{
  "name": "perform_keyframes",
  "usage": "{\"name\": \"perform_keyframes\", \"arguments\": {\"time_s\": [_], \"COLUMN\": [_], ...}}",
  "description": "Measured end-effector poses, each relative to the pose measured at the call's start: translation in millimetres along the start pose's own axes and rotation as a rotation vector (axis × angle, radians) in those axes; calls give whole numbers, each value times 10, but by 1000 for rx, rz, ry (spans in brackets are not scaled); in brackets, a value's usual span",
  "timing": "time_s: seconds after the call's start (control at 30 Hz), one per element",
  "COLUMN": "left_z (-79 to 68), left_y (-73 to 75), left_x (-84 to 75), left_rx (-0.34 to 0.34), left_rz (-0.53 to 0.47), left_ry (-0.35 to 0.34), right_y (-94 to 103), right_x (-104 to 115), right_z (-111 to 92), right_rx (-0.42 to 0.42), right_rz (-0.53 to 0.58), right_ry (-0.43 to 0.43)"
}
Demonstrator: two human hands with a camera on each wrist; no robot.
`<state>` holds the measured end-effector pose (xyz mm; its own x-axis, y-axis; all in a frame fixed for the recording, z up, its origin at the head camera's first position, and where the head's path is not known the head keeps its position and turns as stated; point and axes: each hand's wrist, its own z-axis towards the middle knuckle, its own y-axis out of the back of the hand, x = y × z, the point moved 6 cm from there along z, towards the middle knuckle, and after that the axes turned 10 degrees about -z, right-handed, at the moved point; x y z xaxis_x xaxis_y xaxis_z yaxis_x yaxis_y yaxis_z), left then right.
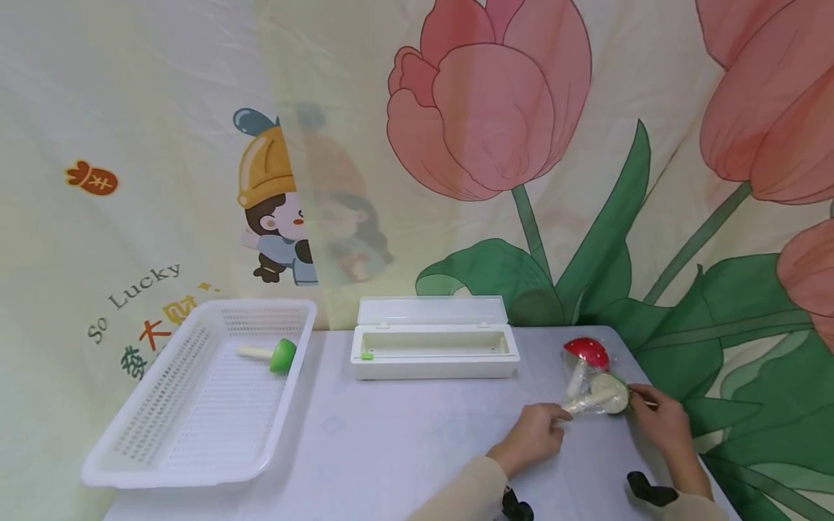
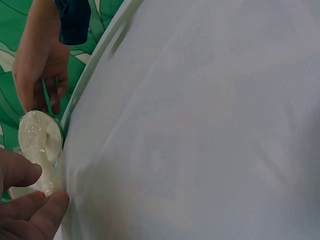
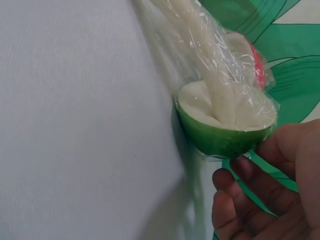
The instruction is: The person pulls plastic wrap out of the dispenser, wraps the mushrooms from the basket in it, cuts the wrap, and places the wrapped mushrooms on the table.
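A toy mushroom with a green cap [image 3: 225, 137] and a cream stem [image 1: 589, 400] lies at the table's right edge, in clear plastic wrap. My left hand [image 1: 531, 438] pinches the end of its stem between thumb and fingers, also seen in the left wrist view. At the cap end, my right hand [image 1: 663, 421] holds the rounded underside with thumb and index fingertip; its other fingers are loosely bent. Right behind it lies a second toy mushroom with a red cap [image 1: 588, 353], also in clear plastic, partly hidden in the right wrist view.
A white perforated basket [image 1: 189, 474] stands at the left, with an unwrapped green-capped toy mushroom [image 1: 281, 357] inside. At the back middle is a long white box [image 1: 435, 369] with its lid [image 1: 432, 310] raised. A printed tulip curtain [image 1: 495, 116] hangs behind the table [image 1: 391, 449].
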<state>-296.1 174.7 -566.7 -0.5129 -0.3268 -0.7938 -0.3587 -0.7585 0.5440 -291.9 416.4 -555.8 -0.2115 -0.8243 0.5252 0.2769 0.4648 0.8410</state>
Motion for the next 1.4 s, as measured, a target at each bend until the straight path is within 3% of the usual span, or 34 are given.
{"name": "perform_keyframes", "arguments": {"time_s": [0.27,0.4,0.63,0.9,1.13,1.27,1.4], "left_z": [14,-14,-157,-386,-636,-739,-794], "left_y": [37,71,325,906,1504,1858,2223], "left_x": [-23,-31,-76,-129,-24,70,155], "left_rx": [35,37,50,67,28,-19,-82], "left_rz": [98,96,74,94,182,309,406], "left_ry": [-13,-7,-1,16,80,97,97], "right_y": [15,48,84,183,178,86,-67], "right_x": [60,97,205,596,1118,1391,1662], "right_z": [-54,-100,-165,-245,-264,-220,-126], "right_rx": [53,43,-26,-148,-185,-148,-46], "right_rz": [5,1,-6,-8,2,1,-13], "right_ry": [-52,-63,-29,134,338,411,474]}}
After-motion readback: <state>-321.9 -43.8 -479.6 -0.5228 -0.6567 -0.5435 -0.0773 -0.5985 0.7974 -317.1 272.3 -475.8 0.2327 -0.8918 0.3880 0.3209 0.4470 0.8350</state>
